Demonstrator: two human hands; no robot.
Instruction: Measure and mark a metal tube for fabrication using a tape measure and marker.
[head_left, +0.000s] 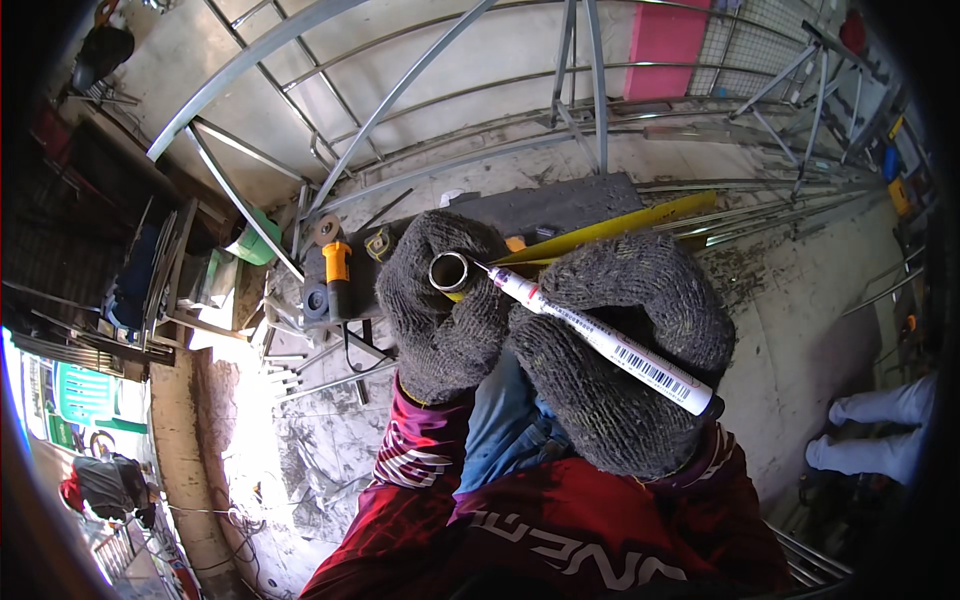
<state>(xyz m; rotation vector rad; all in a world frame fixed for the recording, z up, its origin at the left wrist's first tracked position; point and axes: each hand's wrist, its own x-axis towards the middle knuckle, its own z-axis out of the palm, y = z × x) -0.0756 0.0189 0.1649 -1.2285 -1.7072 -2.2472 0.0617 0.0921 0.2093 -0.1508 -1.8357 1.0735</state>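
My left hand [435, 310], in a thick grey knitted glove, is closed around a metal tube [435, 272], whose round open end faces up. My right hand [640, 340], gloved the same way, grips a white marker pen [610, 340] between thumb and fingers. The pen's thin tip points left and sits close to the tube's rim; whether it touches I cannot tell. Behind both hands a long yellow strip [620, 226] slants up to the right, its near end hidden by the gloves.
A dark bench [570, 200] lies just beyond my hands. On its left stand an orange and black power tool [337, 265] and a round disc [327, 230]. Metal frames [400, 85] rise behind. Long metal bars [790, 215] lie right. Another person's legs [870, 430] show at far right.
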